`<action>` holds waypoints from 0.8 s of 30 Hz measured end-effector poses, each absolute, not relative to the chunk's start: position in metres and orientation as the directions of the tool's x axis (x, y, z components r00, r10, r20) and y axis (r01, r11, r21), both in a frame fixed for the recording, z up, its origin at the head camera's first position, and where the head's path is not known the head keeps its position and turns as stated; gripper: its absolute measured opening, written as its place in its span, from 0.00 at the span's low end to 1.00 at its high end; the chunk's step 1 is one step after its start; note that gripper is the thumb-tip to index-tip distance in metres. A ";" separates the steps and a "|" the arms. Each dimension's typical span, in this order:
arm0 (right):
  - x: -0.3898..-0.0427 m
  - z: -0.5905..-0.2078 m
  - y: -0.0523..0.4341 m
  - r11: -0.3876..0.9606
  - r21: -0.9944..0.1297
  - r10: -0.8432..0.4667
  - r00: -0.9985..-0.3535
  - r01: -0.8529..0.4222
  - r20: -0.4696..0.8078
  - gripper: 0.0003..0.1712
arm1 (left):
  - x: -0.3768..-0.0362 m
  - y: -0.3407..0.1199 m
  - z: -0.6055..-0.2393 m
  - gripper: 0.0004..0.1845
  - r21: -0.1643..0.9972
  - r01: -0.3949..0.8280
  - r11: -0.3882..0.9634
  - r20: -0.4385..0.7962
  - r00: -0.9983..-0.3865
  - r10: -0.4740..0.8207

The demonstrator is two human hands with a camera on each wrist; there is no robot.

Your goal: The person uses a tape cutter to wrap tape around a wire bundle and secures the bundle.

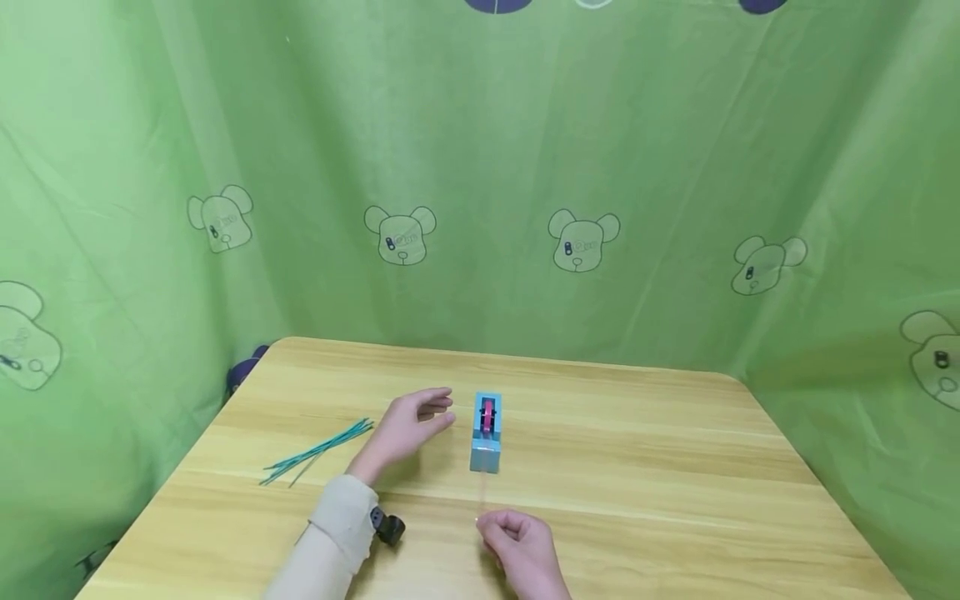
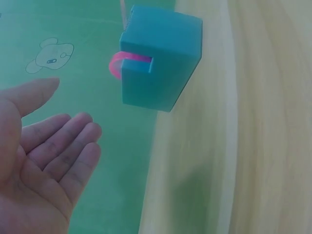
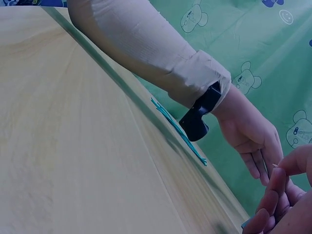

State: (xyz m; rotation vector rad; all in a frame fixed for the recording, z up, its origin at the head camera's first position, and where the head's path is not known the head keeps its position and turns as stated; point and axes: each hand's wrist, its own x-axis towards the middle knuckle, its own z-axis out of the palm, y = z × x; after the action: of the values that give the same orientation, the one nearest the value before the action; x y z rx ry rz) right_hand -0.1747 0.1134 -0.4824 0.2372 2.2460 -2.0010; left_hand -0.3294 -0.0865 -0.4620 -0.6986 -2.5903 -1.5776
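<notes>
Head view: left hand (image 1: 411, 427) hovers with fingers relaxed just left of the blue tape dispenser (image 1: 486, 433) mid-counter (image 1: 675, 467); right hand (image 1: 521, 546) pinches a clear tape strip (image 1: 481, 498) near the front edge; green sticks (image 1: 318, 451) lie left.

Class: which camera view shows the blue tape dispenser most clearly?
The left wrist view: the tape dispenser fills the frame close up, its pink roll visible, beside the open left hand. The head view shows it whole but small. In the right wrist view, at most a sliver at the bottom edge.

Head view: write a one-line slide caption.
Right hand pinches tape drawn from a blue dispenser; open left hand hovers beside it.
</notes>
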 end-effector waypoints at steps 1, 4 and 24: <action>-0.175 -0.483 0.113 0.111 -0.972 0.034 -0.979 0.206 -0.203 0.13 | -0.329 -0.088 -0.461 0.28 0.836 0.385 0.391 0.249 -0.901 0.354; -0.175 -0.485 0.113 0.102 -0.973 0.032 -0.978 0.209 -0.207 0.12 | -0.327 -0.092 -0.460 0.28 0.832 0.386 0.398 0.250 -0.902 0.352; -0.174 -0.483 0.114 0.053 -0.983 0.020 -0.985 0.174 -0.173 0.12 | -0.320 -0.110 -0.455 0.26 0.828 0.384 0.408 0.278 -0.914 0.295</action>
State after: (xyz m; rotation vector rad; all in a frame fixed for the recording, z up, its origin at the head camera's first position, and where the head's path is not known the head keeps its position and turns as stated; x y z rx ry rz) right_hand -0.1736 0.1135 -0.4831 0.2033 2.1946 -2.0780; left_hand -0.3199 -0.1102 -0.4554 -0.6190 -2.5613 -1.5433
